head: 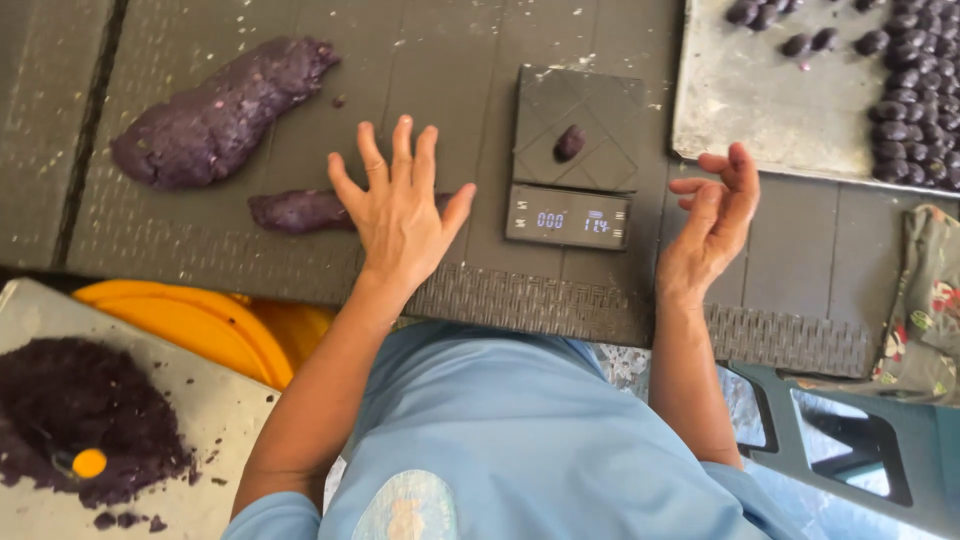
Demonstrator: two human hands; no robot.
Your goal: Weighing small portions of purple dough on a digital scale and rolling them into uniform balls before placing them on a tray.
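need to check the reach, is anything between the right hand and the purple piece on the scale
Nothing visible. The right hand hovers open just right of the scale, and the small purple piece sits alone on the platform, with only bare platform and dark table between them.

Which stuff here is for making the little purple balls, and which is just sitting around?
In use:
left hand flat on the small dough roll
right hand, open
scale with one dough piece
big dough lump
tray of finished pieces

Lying about:
patterned cloth
yellow bowl
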